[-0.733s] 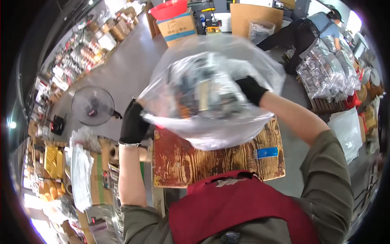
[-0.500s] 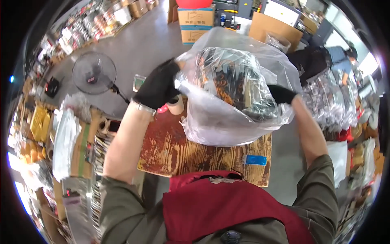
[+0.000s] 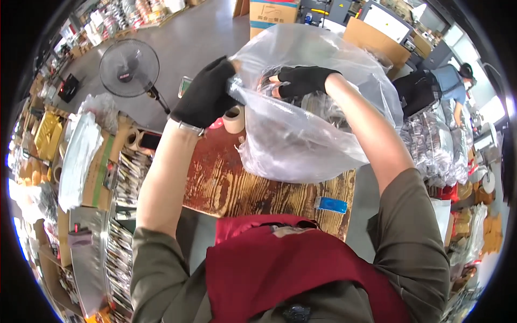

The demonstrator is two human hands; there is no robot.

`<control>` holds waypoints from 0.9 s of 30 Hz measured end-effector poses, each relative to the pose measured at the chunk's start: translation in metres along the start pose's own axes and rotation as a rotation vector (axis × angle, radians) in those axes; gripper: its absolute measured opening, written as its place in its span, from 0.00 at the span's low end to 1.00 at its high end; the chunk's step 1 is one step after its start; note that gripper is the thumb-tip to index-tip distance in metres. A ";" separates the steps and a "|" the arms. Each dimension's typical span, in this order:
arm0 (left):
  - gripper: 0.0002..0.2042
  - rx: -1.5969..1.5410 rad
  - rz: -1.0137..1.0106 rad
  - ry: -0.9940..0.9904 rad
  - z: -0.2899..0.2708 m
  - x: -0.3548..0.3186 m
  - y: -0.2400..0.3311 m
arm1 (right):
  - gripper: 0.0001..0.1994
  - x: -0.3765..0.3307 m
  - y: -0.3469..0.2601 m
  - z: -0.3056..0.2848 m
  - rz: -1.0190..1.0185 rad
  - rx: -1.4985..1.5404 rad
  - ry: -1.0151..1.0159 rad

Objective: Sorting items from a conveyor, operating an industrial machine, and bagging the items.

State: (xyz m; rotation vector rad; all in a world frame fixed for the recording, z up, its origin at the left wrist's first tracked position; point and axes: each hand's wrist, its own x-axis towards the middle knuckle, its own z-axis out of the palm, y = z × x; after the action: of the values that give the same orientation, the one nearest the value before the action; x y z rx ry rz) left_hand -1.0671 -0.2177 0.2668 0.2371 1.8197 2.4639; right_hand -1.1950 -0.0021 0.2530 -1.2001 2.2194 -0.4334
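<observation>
The clear plastic bag, mouth open, is positioned over the far part of the worn wooden table. Film-wrapped contents are inside. The gloved left hand is clamped on the bag's rim. The gloved right hand is at the contents; its grip cannot be determined. A tan roll is beside the bag; a blue object lies nearer the person.

A smooth grey floor surrounds a worn, paint-stripped wooden table.
</observation>
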 end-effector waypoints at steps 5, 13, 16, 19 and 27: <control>0.10 0.238 -0.056 0.023 0.026 -0.027 0.021 | 0.22 -0.022 0.012 0.092 0.140 -0.815 0.779; 0.14 1.179 1.016 -0.191 0.138 -0.070 0.024 | 0.14 -0.097 -0.044 0.145 -0.106 -0.351 1.374; 0.13 1.096 0.948 -0.412 0.182 -0.101 0.001 | 0.13 -0.182 -0.113 0.229 0.124 0.016 1.501; 0.12 0.975 0.928 -0.739 0.250 -0.137 -0.028 | 0.12 -0.255 -0.127 0.347 0.348 0.206 1.421; 0.09 0.611 1.034 -1.446 0.494 -0.332 -0.096 | 0.09 -0.444 -0.217 0.615 1.157 0.888 2.062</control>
State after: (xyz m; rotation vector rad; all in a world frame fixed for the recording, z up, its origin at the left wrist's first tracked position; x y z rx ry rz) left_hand -0.6619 0.2281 0.2896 2.5425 1.5711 0.8882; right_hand -0.4790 0.2449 0.0324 1.8272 2.5099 -2.2457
